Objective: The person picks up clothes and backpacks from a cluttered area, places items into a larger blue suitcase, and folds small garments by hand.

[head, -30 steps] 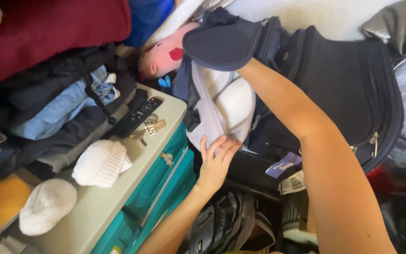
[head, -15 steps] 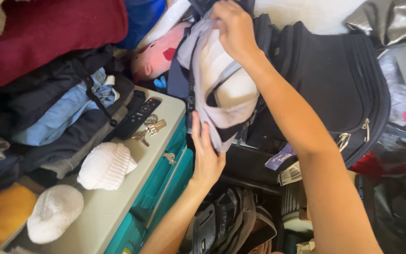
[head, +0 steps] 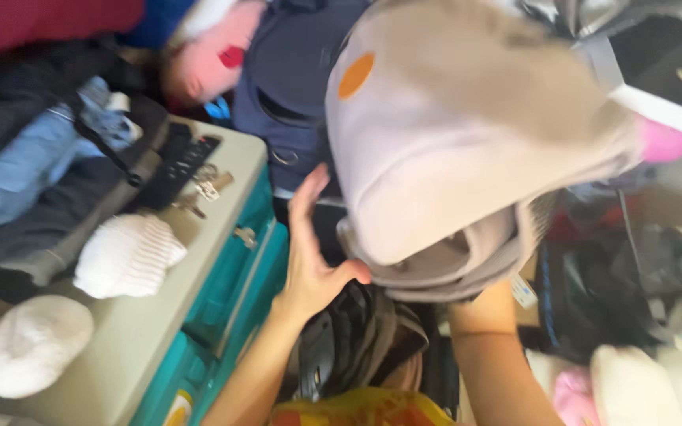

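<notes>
A pale grey cap [head: 451, 150] with a round orange patch is held up close to the camera, filling the upper middle of the view, its brim turned down toward the left hand [head: 313, 252]. The left hand is spread open, palm toward the cap, with the thumb touching the lower edge of the brim. The right hand is hidden behind the cap; only the right forearm [head: 491, 355] is seen rising beneath it, so it cannot be told whether that hand is closed on the fabric, though the cap appears to be carried from that side. To the left, two white knit hats [head: 128, 256], a black remote [head: 179, 170] and a bunch of keys [head: 203, 189] are laid on a grey-topped teal case [head: 222, 300]. A navy bag [head: 294, 87] is seen behind the cap.
</notes>
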